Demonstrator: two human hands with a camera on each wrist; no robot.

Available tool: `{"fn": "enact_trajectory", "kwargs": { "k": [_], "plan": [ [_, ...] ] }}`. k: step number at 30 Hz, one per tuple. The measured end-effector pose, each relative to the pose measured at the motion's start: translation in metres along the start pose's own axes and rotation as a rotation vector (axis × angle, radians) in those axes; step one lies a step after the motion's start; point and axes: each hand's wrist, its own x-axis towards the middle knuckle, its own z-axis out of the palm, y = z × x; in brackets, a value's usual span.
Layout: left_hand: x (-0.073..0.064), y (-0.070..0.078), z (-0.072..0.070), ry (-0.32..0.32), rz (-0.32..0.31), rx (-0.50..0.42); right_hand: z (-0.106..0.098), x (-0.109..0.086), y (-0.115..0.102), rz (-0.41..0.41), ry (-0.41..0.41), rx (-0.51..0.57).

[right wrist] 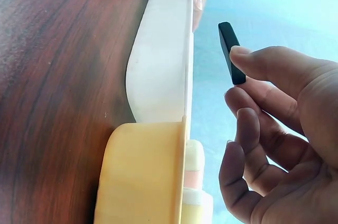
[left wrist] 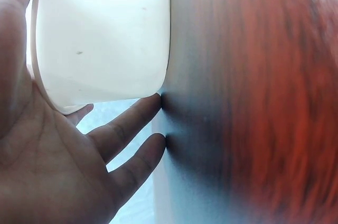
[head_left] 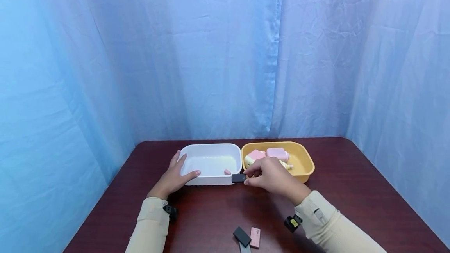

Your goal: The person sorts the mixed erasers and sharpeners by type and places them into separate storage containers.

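My right hand (head_left: 270, 175) pinches a small black rectangular block (head_left: 238, 178) between thumb and fingertips. In the head view the block overlaps the front right corner of a white plastic basket (head_left: 197, 181); the right wrist view has the block (right wrist: 231, 52) raised above the rim level. My left hand (head_left: 173, 179) rests at the basket's left end with fingers spread, thumb by the front rim. Its fingertips touch the outer wall (left wrist: 105, 39) in the left wrist view. Inside the basket lies a small pink piece (head_left: 227, 172).
A yellow basket (head_left: 306, 161) stands against the white one, holding a lilac bottle-shaped item (head_left: 277, 153), a pink-and-cream item (head_left: 254, 156) and others. Near the front edge lie another black block (head_left: 242, 236), a pink block (head_left: 255, 238) and a grey strip (head_left: 245, 248). Blue curtains surround the table.
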Motion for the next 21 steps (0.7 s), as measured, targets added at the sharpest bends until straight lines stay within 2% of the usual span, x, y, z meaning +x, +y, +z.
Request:
{"fn": "enact_trajectory", "kwargs": {
  "k": [11,21],
  "plan": [
    [0.0,-0.001,0.0,0.0,0.008,-0.003,0.002,0.011,-0.007,0.053,-0.023,-0.001],
    [0.001,-0.002,0.001,0.003,0.014,-0.01,0.005,0.02,-0.009,-0.036,0.02,-0.042]
  ]
}}
